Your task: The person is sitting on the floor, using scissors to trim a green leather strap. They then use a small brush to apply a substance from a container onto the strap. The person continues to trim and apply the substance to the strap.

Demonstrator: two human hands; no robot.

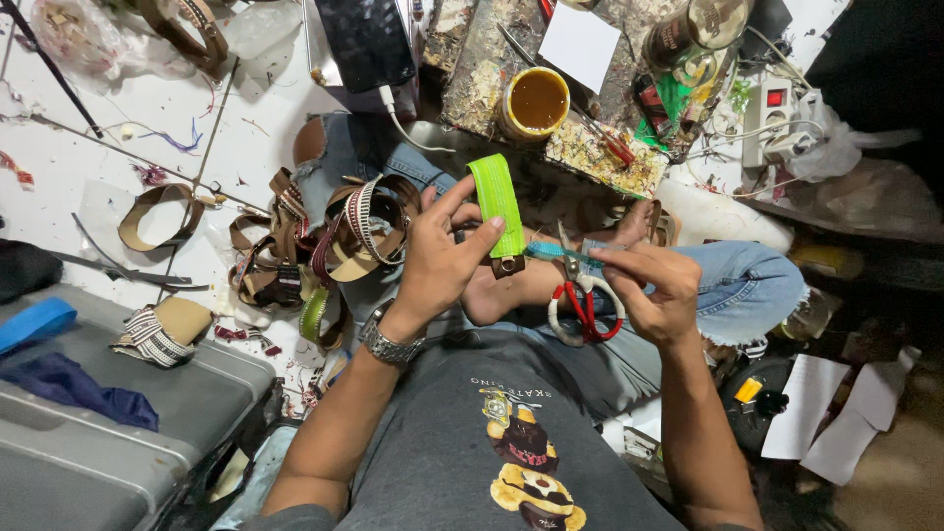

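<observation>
My left hand (444, 258) grips a bright green woven strap (496, 200) with a brown leather tab and rivet at its lower end, held upright over my lap. My right hand (657, 287) pinches a thin teal tool or strip (557, 252) whose tip meets the strap's brown end. Red-handled scissors (580, 307) lie on my leg just below both hands. I sit cross-legged in torn blue jeans with a metal watch on my left wrist.
A pile of brown and patterned straps (324, 246) lies left of my knee. Ahead is a paint-spattered board (551, 88) with a tin of amber glue (537, 101), a phone (366, 41) on a charger and a power strip (771, 116). A grey case (108, 433) sits at left.
</observation>
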